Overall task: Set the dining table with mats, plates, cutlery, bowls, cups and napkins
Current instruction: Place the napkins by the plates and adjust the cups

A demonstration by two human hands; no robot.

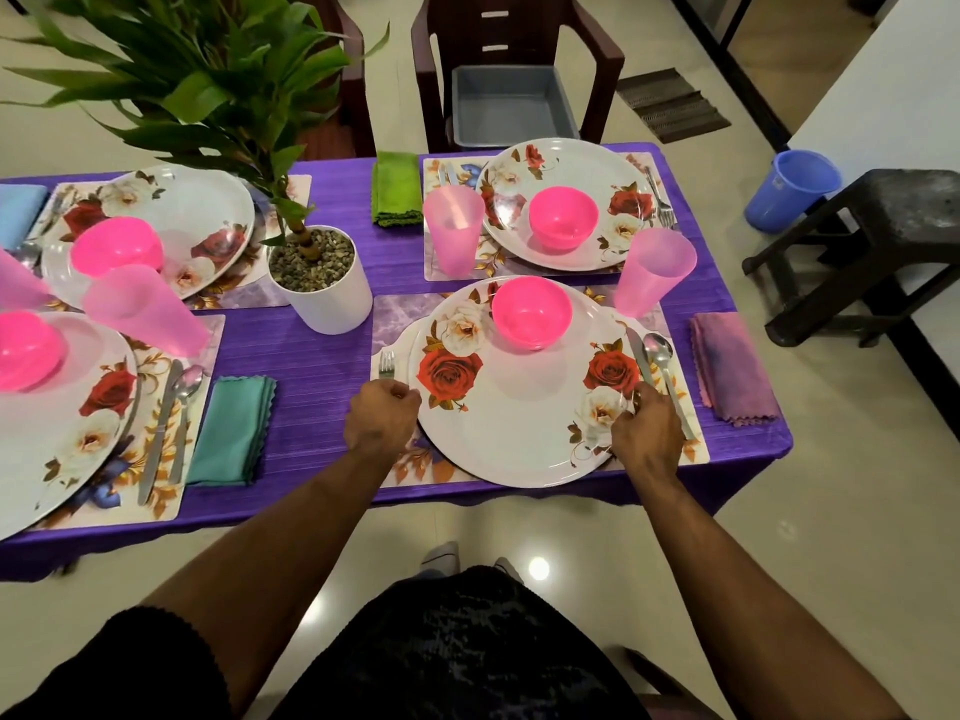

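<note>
With the left hand (382,413) gripping the fork (386,365) and the right hand (645,433) pinching the knife (638,358) beside the near plate (511,407) on the bench, a careless nudge could jog its pink bowl (532,313).

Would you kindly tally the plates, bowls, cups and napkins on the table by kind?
Plates: 4
Pink bowls: 4
Pink cups: 4
Napkins: 4
Total: 16
</note>
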